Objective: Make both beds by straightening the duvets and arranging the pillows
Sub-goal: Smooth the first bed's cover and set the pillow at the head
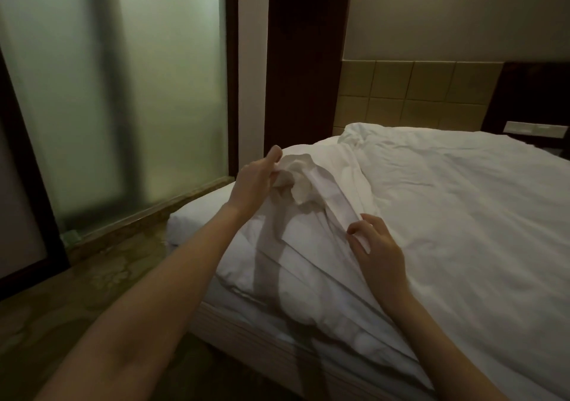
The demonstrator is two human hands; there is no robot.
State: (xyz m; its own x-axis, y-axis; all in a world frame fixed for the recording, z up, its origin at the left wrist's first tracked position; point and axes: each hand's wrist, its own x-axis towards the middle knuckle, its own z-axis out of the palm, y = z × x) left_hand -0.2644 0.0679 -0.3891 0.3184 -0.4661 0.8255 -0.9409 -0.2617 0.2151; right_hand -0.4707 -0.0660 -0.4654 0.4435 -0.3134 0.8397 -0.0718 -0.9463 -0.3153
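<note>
Here, left hand (256, 181): its grip is closed on a bunched corner of the white duvet (447, 215), thumb on top, the cloth lifted a little off the bed.
Right hand (377, 246): fingers curled, fingertips (354, 231) pinching a flat folded edge band of the same duvet, nearer to the person than the left hand.
Between the hands: the folded band runs taut and slanted from one grip to the other.
Duvet: spread over most of the bed, creased and rumpled, its near side hanging in layered folds over the edge of the mattress (197, 215).
Pillow (364, 132): a white lump at the head of the bed, touching the headboard; whether it is one pillow or bunched cover I cannot tell.
Headboard (410, 92): padded tan squares against the wall.
Left of the bed: a frosted glass partition (123, 92) in a dark frame, and a patterned floor (101, 277) below it.
Far right: a dark panel with a pale switch plate (536, 129).
</note>
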